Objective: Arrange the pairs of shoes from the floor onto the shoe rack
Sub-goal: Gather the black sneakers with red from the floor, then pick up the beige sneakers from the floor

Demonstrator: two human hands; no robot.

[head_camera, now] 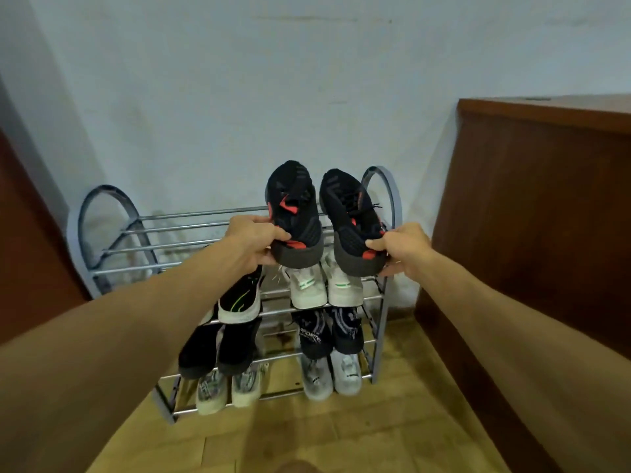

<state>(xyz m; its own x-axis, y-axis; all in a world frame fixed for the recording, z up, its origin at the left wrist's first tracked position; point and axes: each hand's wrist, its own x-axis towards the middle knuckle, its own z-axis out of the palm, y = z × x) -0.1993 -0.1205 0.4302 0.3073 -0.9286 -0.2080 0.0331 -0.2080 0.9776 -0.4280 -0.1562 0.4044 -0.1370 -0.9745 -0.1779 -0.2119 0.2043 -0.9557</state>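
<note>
text: "SPORTING" partly legible on black sneaker (310, 336), lower ctr | L hand (254, 238) fingers clamped on heel of left black/red sneaker (294, 213) | R hand (403, 247) clamped on right black/red sneaker (353, 220) heel | both at shoe rack (382, 186) top tier, frame ctr

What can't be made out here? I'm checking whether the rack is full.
Head view only:
- Top shelf, right end: hidden by the black-red shoes; whether they rest on it is unclear.
- Second shelf, left: covered by the left hand and forearm.
- Fingers under each heel: hidden by the soles, so each grip is partly unseen, right hand too.
- Floor nearby: cut off by the frame.
</note>
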